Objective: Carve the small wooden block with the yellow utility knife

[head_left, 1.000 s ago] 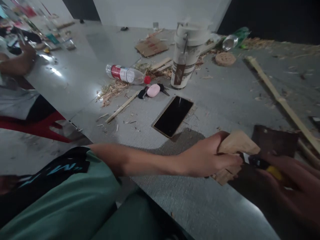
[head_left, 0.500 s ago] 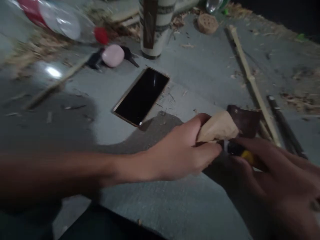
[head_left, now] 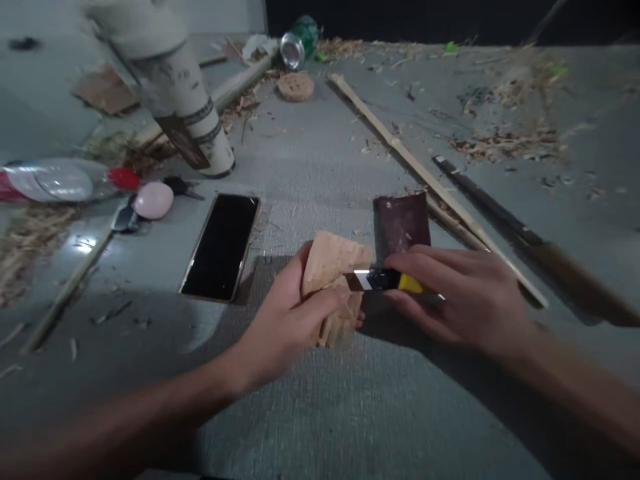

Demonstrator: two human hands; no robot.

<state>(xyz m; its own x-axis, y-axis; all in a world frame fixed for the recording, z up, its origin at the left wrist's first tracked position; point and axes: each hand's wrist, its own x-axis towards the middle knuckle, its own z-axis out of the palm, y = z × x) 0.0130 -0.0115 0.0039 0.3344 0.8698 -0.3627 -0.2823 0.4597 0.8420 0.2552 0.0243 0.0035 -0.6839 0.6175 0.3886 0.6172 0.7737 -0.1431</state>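
Clamping a pale wood block (head_left: pixel 333 257) with the fingers of the left hand (head_left: pixel 283 323), gripping a utility knife (head_left: pixel 385 278) in the right hand (head_left: pixel 460 293) (blade against the wood), toward the near edge of the bench (head_left: pixel 305 420), near a smartphone (head_left: pixel 220 247) and dark sheet (head_left: pixel 403 223)

Left grip (head_left: pixel 280 327): I see it wrapped round pale wood block (head_left: pixel 334 257).
Right grip (head_left: pixel 460 293): yellow-and-black cutter (head_left: pixel 386 278), blade (head_left: pixel 362 279) at the block.
Phone (head_left: pixel 220 248): on bench (head_left: pixel 310 427), screen dark.
Just beyond right grip: dark brown sheet (head_left: pixel 403 220), bamboo strip (head_left: pixel 415 163) beside it.
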